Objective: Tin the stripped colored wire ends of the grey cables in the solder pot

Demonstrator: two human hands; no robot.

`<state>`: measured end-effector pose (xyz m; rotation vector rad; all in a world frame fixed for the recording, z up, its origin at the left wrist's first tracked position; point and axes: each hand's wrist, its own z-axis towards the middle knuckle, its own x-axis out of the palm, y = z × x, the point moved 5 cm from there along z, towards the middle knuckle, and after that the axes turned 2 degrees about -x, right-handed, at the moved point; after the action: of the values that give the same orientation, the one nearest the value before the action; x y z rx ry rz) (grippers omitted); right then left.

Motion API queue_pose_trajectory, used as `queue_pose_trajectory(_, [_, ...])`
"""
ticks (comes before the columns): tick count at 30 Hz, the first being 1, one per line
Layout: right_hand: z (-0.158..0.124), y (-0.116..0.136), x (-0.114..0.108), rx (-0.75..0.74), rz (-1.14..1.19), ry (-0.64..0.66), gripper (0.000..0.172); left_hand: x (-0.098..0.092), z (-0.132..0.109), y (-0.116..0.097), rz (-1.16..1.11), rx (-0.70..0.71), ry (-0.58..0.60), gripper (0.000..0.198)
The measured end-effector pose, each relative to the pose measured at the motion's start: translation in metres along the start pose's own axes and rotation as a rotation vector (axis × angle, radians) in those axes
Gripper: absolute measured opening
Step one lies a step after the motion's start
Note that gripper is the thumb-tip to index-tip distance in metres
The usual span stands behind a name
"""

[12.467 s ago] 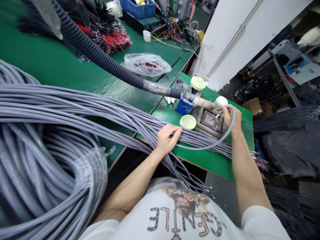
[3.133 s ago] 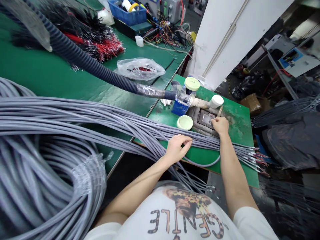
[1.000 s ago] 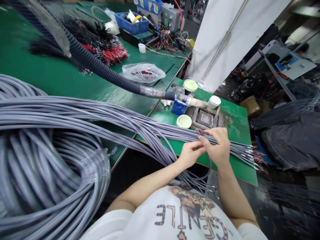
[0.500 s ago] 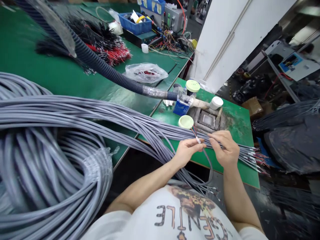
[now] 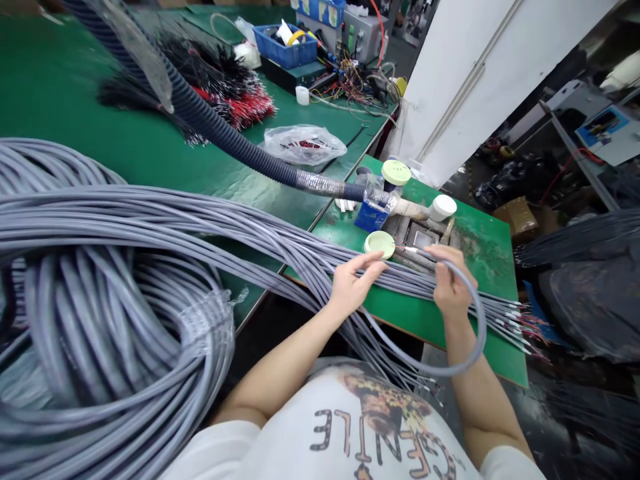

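Observation:
My right hand (image 5: 453, 283) is shut on a single grey cable (image 5: 465, 350), which loops out past my wrist. The cable's stripped end, with a white tip and thin coloured wires (image 5: 411, 250), reaches left over the metal-lined mould block (image 5: 419, 235). My left hand (image 5: 356, 283) has its fingers apart, just above a long bundle of grey cables (image 5: 210, 230) and holds nothing. A round pale green lid (image 5: 380, 245) lies close to its fingertips. The bundle runs from a large plastic-wrapped coil (image 5: 115, 327) across the table.
A ribbed dark conduit (image 5: 240, 150) with a foil-wrapped section ends at a blue box (image 5: 371, 217) on the green bench (image 5: 480, 267). A white cap (image 5: 443, 208) sits right of it. Further back lie a plastic bag (image 5: 304, 145), black-and-red wire bunches (image 5: 235, 100), and a blue bin (image 5: 285, 47).
My hands have separated: the left has let go of the cable end and opened, while the right has moved right and holds the cable. Its loop now swings out past my right wrist.

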<state>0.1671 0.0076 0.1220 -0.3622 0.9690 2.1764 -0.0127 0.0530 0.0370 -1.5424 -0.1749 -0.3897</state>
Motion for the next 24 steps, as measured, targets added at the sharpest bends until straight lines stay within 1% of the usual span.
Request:
queue_pose_trajectory(1, [0.006,-0.005,0.0,0.051,-0.019,-0.027,0.021,-0.01,0.002,-0.005,0.136,0.118,-0.07,0.025])
queue_pose_trajectory(2, [0.013,-0.01,0.001,0.093,-0.034,-0.036,0.021,-0.017,0.004,-0.007,0.244,0.209,-0.115,0.021])
queue_pose_trajectory(3, [0.018,-0.016,0.003,0.124,-0.046,-0.03,0.021,-0.023,0.005,-0.009,0.32,0.275,-0.148,0.018])
queue_pose_trajectory(5, [0.029,-0.025,0.011,0.156,-0.062,0.0,0.022,-0.028,0.009,-0.007,0.403,0.336,-0.155,0.017])
queue_pose_trajectory(9, [0.042,-0.035,0.028,0.146,-0.073,0.06,0.024,-0.029,0.013,-0.002,0.414,0.328,-0.139,0.018])
queue_pose_trajectory(13, [0.048,-0.04,0.042,0.138,-0.095,0.117,0.026,-0.028,0.014,-0.003,0.372,0.309,-0.141,0.019])
queue_pose_trajectory(18, [0.048,-0.046,0.053,0.131,-0.09,0.145,0.025,-0.029,0.014,-0.003,0.341,0.288,-0.141,0.019])
queue_pose_trajectory(24, [0.05,-0.052,0.062,0.139,-0.106,0.182,0.026,-0.028,0.015,-0.002,0.373,0.302,-0.125,0.019])
